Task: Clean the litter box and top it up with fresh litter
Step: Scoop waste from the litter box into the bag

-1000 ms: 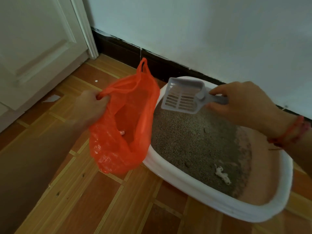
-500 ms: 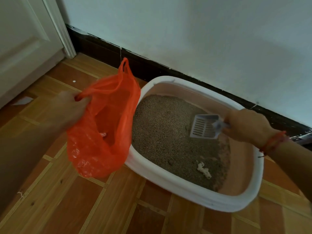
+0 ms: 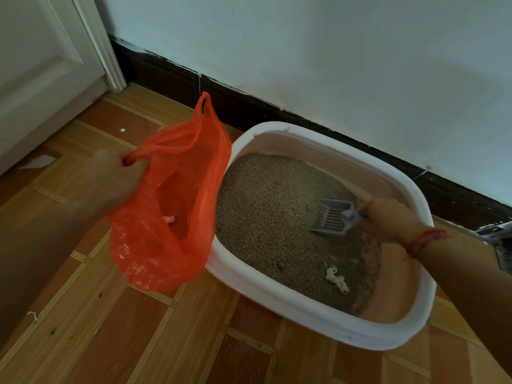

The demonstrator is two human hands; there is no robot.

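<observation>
A white-rimmed litter box (image 3: 313,314) with a pink inside stands on the floor against the wall, filled with brown-grey litter (image 3: 271,212). My right hand (image 3: 393,220) grips the handle of a grey slotted scoop (image 3: 331,216), whose front edge rests on the litter at the box's right side. My left hand (image 3: 116,178) holds one handle of an orange plastic bag (image 3: 166,231), which hangs open just left of the box. A small pink-white scrap lies inside the bag. A whitish clump (image 3: 336,278) and a small dark lump (image 3: 279,265) lie on the litter near the front.
The floor is wood parquet (image 3: 138,342). A white door (image 3: 41,65) and its frame are at the far left. A dark skirting board (image 3: 249,103) runs under the pale wall behind the box. A grey object (image 3: 501,245) shows at the right edge.
My right hand has brought the scoop from beside the bag's mouth down to the right side of the litter, where it now touches the surface. The bag stays held open.
</observation>
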